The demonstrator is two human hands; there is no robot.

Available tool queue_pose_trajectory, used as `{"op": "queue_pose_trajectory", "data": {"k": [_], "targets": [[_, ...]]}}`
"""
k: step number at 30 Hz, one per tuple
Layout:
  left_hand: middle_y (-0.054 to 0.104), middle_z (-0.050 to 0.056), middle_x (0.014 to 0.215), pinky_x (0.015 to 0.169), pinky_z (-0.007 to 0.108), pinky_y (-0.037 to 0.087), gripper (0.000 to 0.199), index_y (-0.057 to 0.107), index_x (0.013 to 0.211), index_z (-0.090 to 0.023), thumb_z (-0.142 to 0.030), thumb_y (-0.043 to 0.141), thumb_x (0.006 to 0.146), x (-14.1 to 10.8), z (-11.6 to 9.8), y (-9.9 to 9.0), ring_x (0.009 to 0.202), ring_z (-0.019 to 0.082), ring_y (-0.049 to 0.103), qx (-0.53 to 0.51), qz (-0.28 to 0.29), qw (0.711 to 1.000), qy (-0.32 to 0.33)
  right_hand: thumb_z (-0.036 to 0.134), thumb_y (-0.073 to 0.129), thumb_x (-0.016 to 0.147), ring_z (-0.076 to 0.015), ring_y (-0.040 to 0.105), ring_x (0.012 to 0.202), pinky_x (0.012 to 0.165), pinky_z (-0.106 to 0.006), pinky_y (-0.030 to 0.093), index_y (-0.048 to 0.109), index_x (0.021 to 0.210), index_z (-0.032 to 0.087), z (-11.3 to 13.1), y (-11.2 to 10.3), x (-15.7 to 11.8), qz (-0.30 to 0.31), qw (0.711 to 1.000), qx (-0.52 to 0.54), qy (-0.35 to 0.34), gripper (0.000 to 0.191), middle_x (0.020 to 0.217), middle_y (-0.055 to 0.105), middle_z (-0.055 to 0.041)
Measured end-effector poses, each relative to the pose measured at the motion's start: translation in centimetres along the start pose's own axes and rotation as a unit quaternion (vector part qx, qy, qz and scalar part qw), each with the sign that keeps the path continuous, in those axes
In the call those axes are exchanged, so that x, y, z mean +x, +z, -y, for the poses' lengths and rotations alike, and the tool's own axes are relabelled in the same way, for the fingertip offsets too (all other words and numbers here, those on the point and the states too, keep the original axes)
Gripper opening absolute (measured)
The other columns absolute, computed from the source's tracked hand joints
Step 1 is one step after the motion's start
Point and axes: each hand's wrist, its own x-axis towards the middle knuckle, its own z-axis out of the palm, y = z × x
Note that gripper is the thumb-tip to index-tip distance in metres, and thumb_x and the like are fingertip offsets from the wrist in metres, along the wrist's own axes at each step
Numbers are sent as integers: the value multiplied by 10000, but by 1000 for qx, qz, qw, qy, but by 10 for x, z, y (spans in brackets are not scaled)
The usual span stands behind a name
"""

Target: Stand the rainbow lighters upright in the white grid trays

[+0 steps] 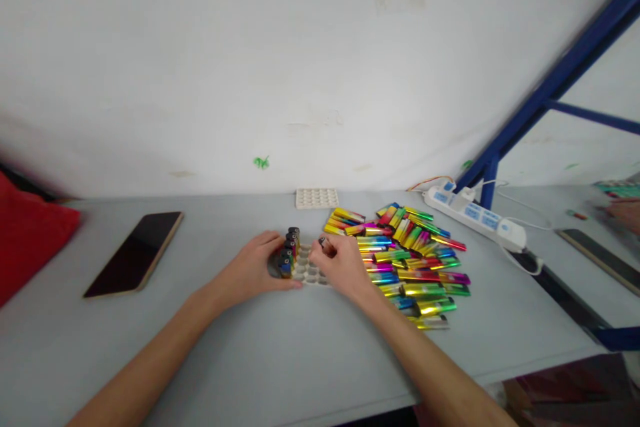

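A small white tray (311, 273) with rows of round holes lies on the table before me. Several lighters (289, 257) with black tops stand upright in its left end. My left hand (257, 263) clasps that end, thumb along the near edge and fingers curled round the far side. Over the tray's right part, my right hand (343, 263) pinches what looks like a lighter (323, 241); its dark top shows above the fingers and the rest is hidden. Just right of this hand spreads a pile of shiny, many-coloured lighters (415, 273), lying on their sides.
A second white holed tray (317, 198) lies by the wall. At left are a dark phone-like slab (135, 253) and a red cloth or bag (30, 233). A power strip (475, 213) with cables and a blue metal frame (530, 103) stand at right, with another dark slab (600, 257) beyond.
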Motion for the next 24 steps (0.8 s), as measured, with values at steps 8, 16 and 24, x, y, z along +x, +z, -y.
{"op": "queue_pose_trajectory", "data": {"k": [8,16,24], "targets": [[736,130,1157,1000,464,554,667,747,1078,-200,-665,906,626,-1,2,1,1093,345,687,-13,-1,1000,-1,364,561,842,-107,315,525,550,-296,215,336,545,244,-5,5,-2,20,1000,2,6,392,512,320,69],[741,95,1095,966,442,559,623,755,1036,-215,-664,904,632,-1,1,1,1044,324,683,-20,-11,1000,14,488,533,990,-138,394,565,593,-296,274,426,652,248,-5,3,0,-4,999,-46,-16,428,572,435,50],[733,104,1091,984,434,550,621,741,1019,-203,-667,902,639,-1,-3,0,1056,328,678,-16,-2,1000,2,397,415,1110,-226,591,934,839,-329,424,565,898,236,-2,-10,4,6,989,-83,-118,305,957,645,-75]]}}
